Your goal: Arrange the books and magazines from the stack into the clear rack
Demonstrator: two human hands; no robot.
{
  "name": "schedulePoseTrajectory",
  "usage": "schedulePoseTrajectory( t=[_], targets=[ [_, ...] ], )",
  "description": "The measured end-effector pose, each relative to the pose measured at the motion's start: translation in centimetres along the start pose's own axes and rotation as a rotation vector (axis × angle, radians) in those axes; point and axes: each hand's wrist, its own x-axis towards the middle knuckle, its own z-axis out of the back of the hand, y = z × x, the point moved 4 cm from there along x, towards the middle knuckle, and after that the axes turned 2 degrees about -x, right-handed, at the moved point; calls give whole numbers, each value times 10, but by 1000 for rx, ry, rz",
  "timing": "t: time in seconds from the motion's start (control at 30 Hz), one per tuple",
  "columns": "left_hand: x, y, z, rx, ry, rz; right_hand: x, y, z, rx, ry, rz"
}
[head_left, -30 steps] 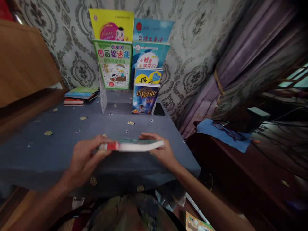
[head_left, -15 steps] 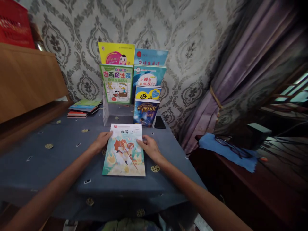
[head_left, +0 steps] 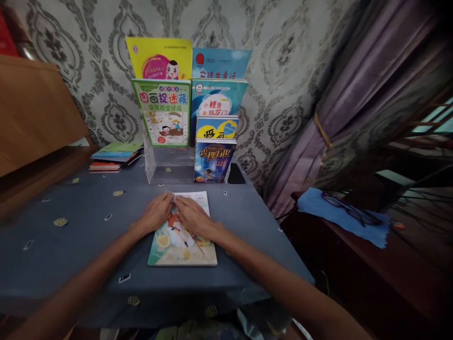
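While both my forearms reach in over the smooth, grey-blue tablecloth (head_left: 85, 245), my left hand (head_left: 157, 214) and right hand (head_left: 193, 217) come together at the upper left part of a paperback (head_left: 182, 241). It lies flat near the front of the table, a slim rectangle with a pale cover, painted in soft orange, yellow and green. My right fingers lie long and close together on the cover; my left fingers are bent at its left edge. The fingertips meet or nearly meet, and I cannot tell whether either hand pinches any paper.

Just beyond the paperback stands a clear, stepped plastic rack (head_left: 173, 174), its walls thin and see-through. It bears upright books, among them a tall yellow book (head_left: 159, 59), a green-bordered book (head_left: 164, 113) and a small dark-blue book (head_left: 213, 163). To its left sits an uneven stack of thin books (head_left: 115, 156); to its right, a flat black slab with rounded corners (head_left: 236, 174). Further right, thin-framed glasses (head_left: 352, 208) rest on a crinkle-edged blue cloth (head_left: 320, 211), near the heavy folds of a mauve curtain (head_left: 357, 85).
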Motion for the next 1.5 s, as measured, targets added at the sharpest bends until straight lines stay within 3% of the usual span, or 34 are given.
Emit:
schedulePoseTrajectory(
  t=[0.1, 0.3, 0.47, 0.73, 1.13, 1.37, 1.5],
  targets=[
    [-3, 5, -9, 42, -1, 16, 4, -9, -9, -21, 24, -38],
    [-3, 4, -5, 57, 58, 27, -22, -58, 1, -59, -4, -229],
    [-2, 4, -5, 46, 83, 49, -29, -65, 3, -19, 38, -256],
    [-5, 9, -10, -1, 104, 86, -38, -53, 0, -20, 24, -284],
    [-5, 2, -3, 13, 137, 119, -131, 14, -2, -112, 19, -124],
    [-3, -17, 14, 215, 105, 73, -140, 24, 7, -37, -81, -250],
    [3, -15, 19, 262, 131, -17, -142, 54, 11, 37, -65, -223]
  ],
)
